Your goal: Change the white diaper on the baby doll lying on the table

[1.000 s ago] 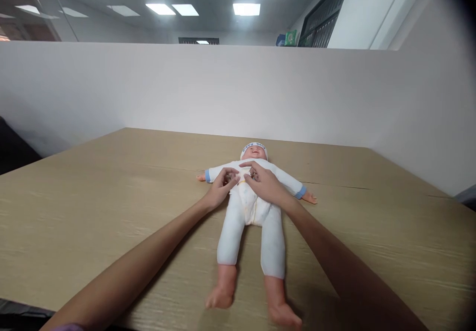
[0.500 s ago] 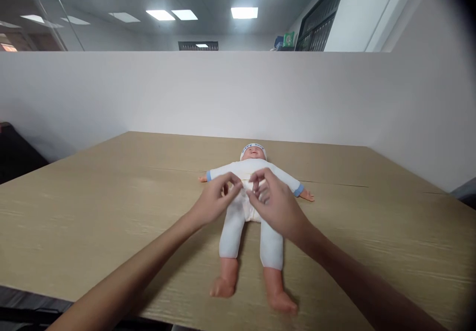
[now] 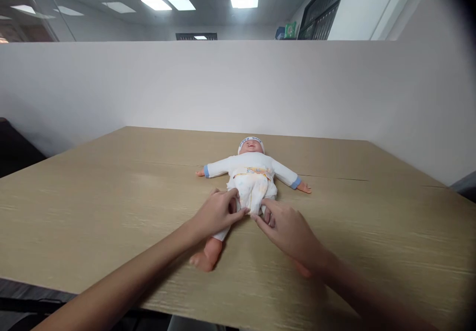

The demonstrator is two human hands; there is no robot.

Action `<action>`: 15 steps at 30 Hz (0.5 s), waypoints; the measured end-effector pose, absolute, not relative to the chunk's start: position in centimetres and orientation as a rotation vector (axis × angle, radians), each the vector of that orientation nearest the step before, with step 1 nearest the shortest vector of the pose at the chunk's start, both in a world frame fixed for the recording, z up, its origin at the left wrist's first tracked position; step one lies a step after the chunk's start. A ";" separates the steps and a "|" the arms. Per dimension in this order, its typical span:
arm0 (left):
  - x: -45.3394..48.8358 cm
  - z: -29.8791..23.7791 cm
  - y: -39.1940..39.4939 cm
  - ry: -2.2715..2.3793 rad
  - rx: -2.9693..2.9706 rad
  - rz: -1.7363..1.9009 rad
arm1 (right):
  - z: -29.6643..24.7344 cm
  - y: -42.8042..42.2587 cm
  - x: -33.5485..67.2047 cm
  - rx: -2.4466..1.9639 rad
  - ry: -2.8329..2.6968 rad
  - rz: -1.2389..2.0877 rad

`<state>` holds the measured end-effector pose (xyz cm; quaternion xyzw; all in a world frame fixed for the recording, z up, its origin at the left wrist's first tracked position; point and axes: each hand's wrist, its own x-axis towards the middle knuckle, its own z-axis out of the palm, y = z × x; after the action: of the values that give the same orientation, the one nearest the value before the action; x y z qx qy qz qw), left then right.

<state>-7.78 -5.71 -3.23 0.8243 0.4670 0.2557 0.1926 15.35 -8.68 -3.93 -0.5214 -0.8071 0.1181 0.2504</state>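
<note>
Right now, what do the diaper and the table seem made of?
Diaper: probably soft nonwoven fabric, matte, judging by its puckers and folds. Table: wood or wood-look laminate, lightly glossy; streaky grain and pale highlights show, but which is unclear.

baby doll (image 3: 251,160): white sleeves (image 3: 219,167), blue cuffs (image 3: 296,183); on it, white diaper (image 3: 252,192), orange-printed waistband (image 3: 256,172); beneath it, light-tan streaked tabletop (image 3: 111,197); behind it, pale-grey partition (image 3: 223,88).

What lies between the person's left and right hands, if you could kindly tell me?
In the head view, the lower front of the diaper on the doll lies between the left hand and right hand.
</note>
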 end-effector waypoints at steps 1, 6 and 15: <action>-7.7 -3.4 -5.7 1.310 2.321 0.710 | -4.1 -8.8 15.2 -1.419 -2.206 0.289; -8.0 -3.9 -5.7 1.268 2.349 0.731 | -5.1 -9.5 15.1 -1.408 -2.233 0.210; -8.4 -4.1 -6.2 1.152 2.357 0.928 | -5.7 -10.2 14.9 -1.393 -2.168 0.274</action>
<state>-8.43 -6.22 -4.12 0.8334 0.4073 0.3282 0.1785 14.92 -10.18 -5.71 -0.5173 -0.8051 0.1017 0.2717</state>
